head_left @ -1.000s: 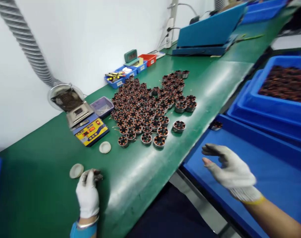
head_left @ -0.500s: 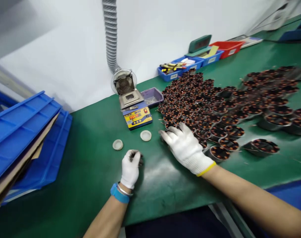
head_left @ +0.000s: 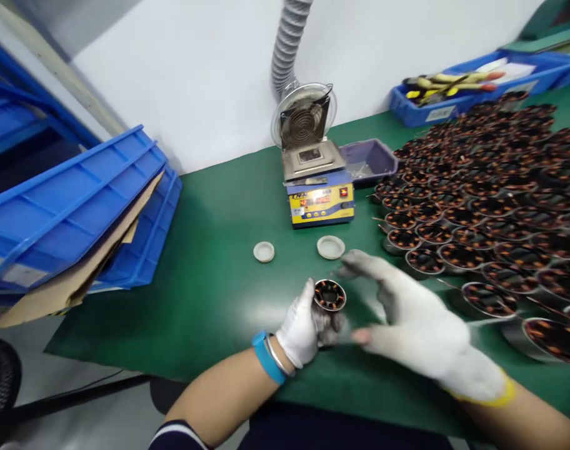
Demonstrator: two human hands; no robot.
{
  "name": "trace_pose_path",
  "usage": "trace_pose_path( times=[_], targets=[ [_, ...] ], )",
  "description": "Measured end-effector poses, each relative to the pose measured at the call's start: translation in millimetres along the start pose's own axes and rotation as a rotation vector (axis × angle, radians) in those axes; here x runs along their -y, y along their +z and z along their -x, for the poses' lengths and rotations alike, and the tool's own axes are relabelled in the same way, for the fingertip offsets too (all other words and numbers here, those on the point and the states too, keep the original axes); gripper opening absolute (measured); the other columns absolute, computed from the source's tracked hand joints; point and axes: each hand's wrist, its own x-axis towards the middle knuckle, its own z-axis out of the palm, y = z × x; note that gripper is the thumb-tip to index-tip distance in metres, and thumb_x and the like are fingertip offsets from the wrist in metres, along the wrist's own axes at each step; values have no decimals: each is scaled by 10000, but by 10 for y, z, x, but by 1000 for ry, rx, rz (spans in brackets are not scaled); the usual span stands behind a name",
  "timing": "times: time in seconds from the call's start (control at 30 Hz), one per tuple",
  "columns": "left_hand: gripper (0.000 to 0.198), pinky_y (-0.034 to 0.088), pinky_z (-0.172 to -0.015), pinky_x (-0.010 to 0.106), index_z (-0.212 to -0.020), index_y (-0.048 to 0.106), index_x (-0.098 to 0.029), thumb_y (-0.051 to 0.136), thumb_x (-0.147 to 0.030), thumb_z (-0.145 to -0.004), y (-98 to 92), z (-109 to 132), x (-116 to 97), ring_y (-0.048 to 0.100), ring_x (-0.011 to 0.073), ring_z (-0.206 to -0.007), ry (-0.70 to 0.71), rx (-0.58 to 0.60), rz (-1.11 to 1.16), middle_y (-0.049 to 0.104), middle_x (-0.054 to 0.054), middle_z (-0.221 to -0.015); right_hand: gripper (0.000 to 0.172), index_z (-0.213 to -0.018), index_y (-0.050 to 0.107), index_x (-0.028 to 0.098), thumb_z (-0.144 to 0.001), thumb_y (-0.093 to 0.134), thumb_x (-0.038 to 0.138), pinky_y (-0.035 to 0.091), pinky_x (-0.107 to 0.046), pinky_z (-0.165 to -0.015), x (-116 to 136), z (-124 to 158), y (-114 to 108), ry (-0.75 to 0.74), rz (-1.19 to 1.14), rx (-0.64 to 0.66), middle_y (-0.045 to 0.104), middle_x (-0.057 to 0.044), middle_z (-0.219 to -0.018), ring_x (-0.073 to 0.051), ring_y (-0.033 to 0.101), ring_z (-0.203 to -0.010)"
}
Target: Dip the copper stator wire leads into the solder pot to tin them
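Observation:
My left hand, in a white glove, is closed around a small round motor stator with copper windings, held upright just above the green table. To its right my gloved right hand hovers with fingers spread and holds nothing, its fingertips close to the stator. A large crowd of several similar stators covers the table to the right, the nearest ones a short way from my right hand.
A yellow-and-blue solder pot unit with a fan and grey duct hose stands behind my hands. Two white round caps lie before it. A purple tray, a blue tool bin, and stacked blue crates at left.
The view swung left. My left hand lifted the stator and turned it upward. My right hand left the stator pile and came in beside the left hand.

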Motion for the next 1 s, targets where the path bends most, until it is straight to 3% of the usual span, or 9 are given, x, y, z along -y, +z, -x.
trace_pose_path(
  times=[0.17,0.27,0.4,0.6,0.7,0.77,0.83,0.9,1.0],
  targets=[
    [682,99,-384,225,-808,582,-182,635,-833,-613,-29,13,-87,332,71,-366,-89,42,45,503,-23,-492,737,-1187,635,176,-628,780,633,603,-383,-663,-60,-155,-107,701,-471,237,713,-147,-1069,-213,672,-715],
    [659,83,-387,228,-795,585,-184,685,-799,-581,-37,6,-79,375,83,-398,-100,39,28,513,-13,-520,747,-1066,695,144,-556,812,676,589,-343,-696,2,-215,-65,801,-573,250,717,-122,-957,-184,646,-722],
    [604,110,-386,226,-800,597,-180,715,-730,-583,-61,-1,-62,400,82,-401,-90,41,6,552,-1,-569,620,-871,726,169,-566,790,705,553,-298,-648,54,-260,-39,772,-517,218,703,-91,-856,-169,611,-703],
    [423,186,-354,218,-833,604,-158,690,-539,-673,-98,27,-123,414,81,-368,-116,163,-16,577,2,-606,445,-701,654,169,-740,669,612,537,-299,-592,131,-312,-156,556,-295,339,706,-111,-878,-213,655,-751],
    [378,438,-459,251,-904,581,-179,757,-346,-614,-89,55,-172,600,154,-509,-34,214,91,650,17,-740,289,-658,625,182,-844,603,402,578,-342,-757,214,-334,-194,224,-19,241,715,-93,-941,-241,684,-935],
    [281,535,-634,304,-747,523,-179,753,-278,-619,-88,52,-216,650,172,-661,92,117,258,622,9,-730,158,-720,636,196,-853,593,270,543,-418,-964,301,-351,-199,-97,181,96,712,-60,-927,-238,668,-1034],
    [400,518,-689,268,-572,389,-184,732,-349,-696,-104,22,-254,604,129,-653,203,-67,365,530,-10,-617,71,-801,634,202,-856,592,189,456,-470,-1106,403,-369,-193,-354,309,19,698,-37,-898,-219,654,-1060],
    [516,472,-596,236,-537,385,-192,682,-548,-764,-134,-19,-266,541,104,-558,144,-104,309,494,-12,-558,66,-848,619,197,-867,579,148,415,-477,-1151,486,-380,-180,-468,352,46,683,-35,-894,-203,644,-1057],
    [669,362,-422,247,-735,604,-156,535,-822,-744,-170,-37,-235,520,128,-435,-151,215,65,579,19,-568,68,-872,608,187,-882,563,138,428,-496,-1134,514,-376,-162,-500,390,92,672,-65,-929,-226,618,-1100]
  ],
)
